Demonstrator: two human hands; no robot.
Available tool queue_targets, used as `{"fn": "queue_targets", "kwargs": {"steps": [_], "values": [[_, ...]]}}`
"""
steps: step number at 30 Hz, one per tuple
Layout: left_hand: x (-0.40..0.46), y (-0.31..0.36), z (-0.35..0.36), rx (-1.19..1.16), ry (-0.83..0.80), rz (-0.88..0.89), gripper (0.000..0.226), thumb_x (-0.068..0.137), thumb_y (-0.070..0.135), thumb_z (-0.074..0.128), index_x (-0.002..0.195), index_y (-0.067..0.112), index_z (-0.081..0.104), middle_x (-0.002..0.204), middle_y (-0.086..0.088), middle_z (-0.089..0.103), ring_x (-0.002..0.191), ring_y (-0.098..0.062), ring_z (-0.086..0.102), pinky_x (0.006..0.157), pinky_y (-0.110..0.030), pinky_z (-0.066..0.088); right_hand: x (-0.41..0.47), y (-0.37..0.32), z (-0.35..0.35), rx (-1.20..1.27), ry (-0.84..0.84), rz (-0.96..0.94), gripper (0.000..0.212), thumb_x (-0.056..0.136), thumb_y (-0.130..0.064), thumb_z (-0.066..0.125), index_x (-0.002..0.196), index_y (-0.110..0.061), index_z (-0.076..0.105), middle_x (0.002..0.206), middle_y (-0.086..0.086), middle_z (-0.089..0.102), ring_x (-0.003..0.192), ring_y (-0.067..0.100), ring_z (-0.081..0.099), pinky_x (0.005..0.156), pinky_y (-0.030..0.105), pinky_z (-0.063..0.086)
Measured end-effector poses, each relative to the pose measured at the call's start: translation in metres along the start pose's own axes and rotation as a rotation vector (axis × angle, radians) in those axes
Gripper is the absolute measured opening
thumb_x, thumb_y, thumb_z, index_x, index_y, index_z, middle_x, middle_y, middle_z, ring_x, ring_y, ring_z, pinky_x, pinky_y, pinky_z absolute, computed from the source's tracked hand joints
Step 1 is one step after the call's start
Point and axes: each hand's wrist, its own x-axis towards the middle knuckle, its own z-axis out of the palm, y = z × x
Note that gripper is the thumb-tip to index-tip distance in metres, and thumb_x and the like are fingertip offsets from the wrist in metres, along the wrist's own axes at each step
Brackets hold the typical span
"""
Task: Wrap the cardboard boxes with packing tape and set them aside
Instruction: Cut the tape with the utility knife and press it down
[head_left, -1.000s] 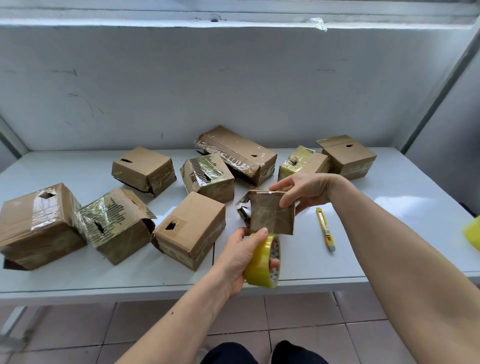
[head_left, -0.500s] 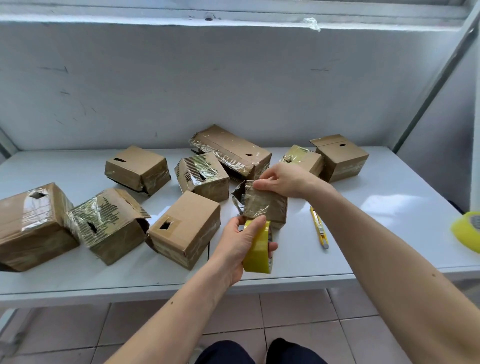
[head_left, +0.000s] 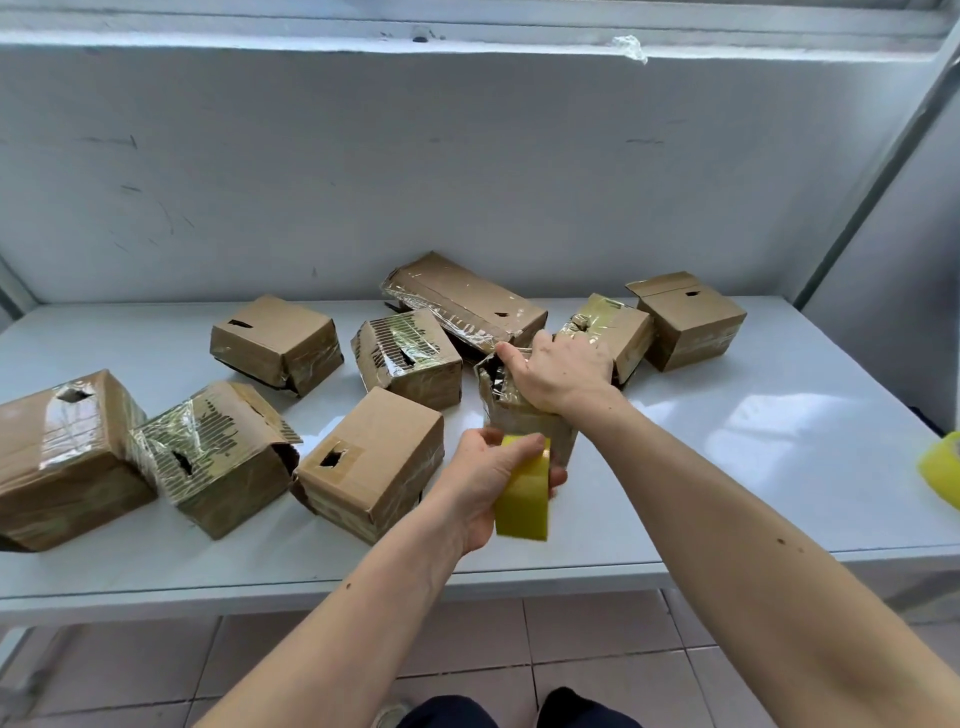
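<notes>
Since the previous frame, the right hand (head_left: 563, 375) had shifted from the small box's (head_left: 524, 415) front face to its top, and the yellow knife formerly visible beside that box was hidden behind the right forearm. The right hand gripped the box from above, fingers curled over its upper edge. The left hand (head_left: 483, 480) grasped the yellow tape roll (head_left: 523, 496), held edge-on against the box's near lower side. The box appeared creased, glossy with clear tape, with a torn dark opening at its top left; it stood near the middle of the white table (head_left: 779, 467). A plain brown box (head_left: 371, 462) lay just beside it to the left; two taped boxes (head_left: 410, 358) (head_left: 608, 327) crowded it behind. A second yellow roll (head_left: 943, 475) sat at the table's right edge. Bare tabletop lay to the right and toward the front edge.
</notes>
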Motion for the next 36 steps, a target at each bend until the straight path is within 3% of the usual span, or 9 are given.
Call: {"fn": "queue_targets", "kwargs": {"steps": [2,7,10,13,16,21,28,32,36], "values": [[0.002,-0.001,-0.001,-0.005,-0.026,-0.012,0.047,0.094,0.007,0.066,0.132,0.009,0.037,0.091,-0.02,0.072,0.062,-0.026,0.07,0.061,-0.036,0.059,0.007,0.003,0.002,0.005,-0.021,0.01,0.077,0.096,-0.069,0.014,0.132,-0.013,0.052,0.136,0.015,0.055,0.13,0.033,0.044,0.102,0.048,0.03],[0.016,0.002,0.003,0.067,-0.104,0.069,0.032,0.095,0.007,0.064,0.12,0.021,0.049,0.104,-0.02,0.071,0.068,-0.028,0.071,0.064,-0.035,0.059,0.024,0.014,0.003,0.075,-0.073,0.029,0.077,0.097,-0.068,0.011,0.133,-0.013,0.053,0.139,0.014,0.053,0.134,0.033,0.038,0.106,0.05,0.027],[0.023,0.001,0.002,0.047,-0.132,0.099,0.032,0.095,0.009,0.064,0.123,0.019,0.051,0.107,-0.02,0.071,0.071,-0.029,0.071,0.068,-0.038,0.059,0.035,0.026,0.001,0.4,-0.076,-0.034,0.069,0.098,-0.067,0.016,0.122,-0.017,0.059,0.133,0.01,0.054,0.133,0.032,0.041,0.109,0.051,0.031],[0.027,0.0,0.003,0.056,-0.157,0.116,0.03,0.097,0.013,0.062,0.123,0.019,0.05,0.108,-0.02,0.07,0.074,-0.03,0.071,0.069,-0.04,0.059,0.024,0.052,-0.004,0.801,0.173,-0.047,0.036,0.102,-0.048,0.044,0.098,-0.018,0.063,0.109,0.008,0.062,0.104,0.023,0.057,0.089,0.033,0.042],[0.032,0.001,0.004,0.081,-0.161,0.12,0.025,0.099,0.017,0.06,0.122,0.021,0.051,0.111,-0.021,0.07,0.075,-0.029,0.071,0.07,-0.04,0.059,-0.006,0.095,0.007,0.776,0.381,0.135,0.019,0.092,-0.03,0.064,0.093,-0.013,0.07,0.095,0.005,0.069,0.091,0.021,0.063,0.079,0.028,0.046],[0.035,-0.001,0.005,0.09,-0.167,0.126,0.025,0.1,0.013,0.058,0.122,0.022,0.05,0.109,-0.019,0.07,0.077,-0.029,0.072,0.07,-0.04,0.059,-0.042,0.135,0.061,0.457,-0.019,0.417,0.027,0.085,-0.042,0.07,0.097,-0.017,0.066,0.102,0.002,0.066,0.101,0.027,0.06,0.072,0.032,0.043],[0.038,0.0,0.004,0.106,-0.151,0.117,0.029,0.097,0.008,0.062,0.121,0.016,0.048,0.108,-0.019,0.071,0.076,-0.03,0.072,0.07,-0.04,0.06,-0.044,0.138,0.08,0.537,-0.095,0.461,0.017,0.083,-0.023,0.072,0.092,-0.009,0.07,0.091,0.01,0.065,0.092,0.032,0.063,0.074,0.035,0.052],[0.04,-0.002,0.003,0.086,-0.145,0.098,0.031,0.095,0.008,0.063,0.121,0.014,0.047,0.107,-0.02,0.071,0.078,-0.031,0.072,0.075,-0.044,0.059,-0.052,0.139,0.062,0.747,0.136,0.352,0.009,0.091,-0.014,0.064,0.088,-0.01,0.056,0.091,0.011,0.062,0.08,0.032,0.065,0.073,0.047,0.056],[0.041,-0.003,0.005,0.075,-0.131,0.096,0.029,0.095,0.008,0.064,0.117,0.014,0.046,0.108,-0.022,0.071,0.077,-0.033,0.071,0.075,-0.044,0.059,-0.077,0.118,0.03,0.565,0.512,-0.031,0.01,0.095,-0.017,0.064,0.091,-0.008,0.062,0.085,0.004,0.055,0.074,0.026,0.054,0.062,0.032,0.039]]}}
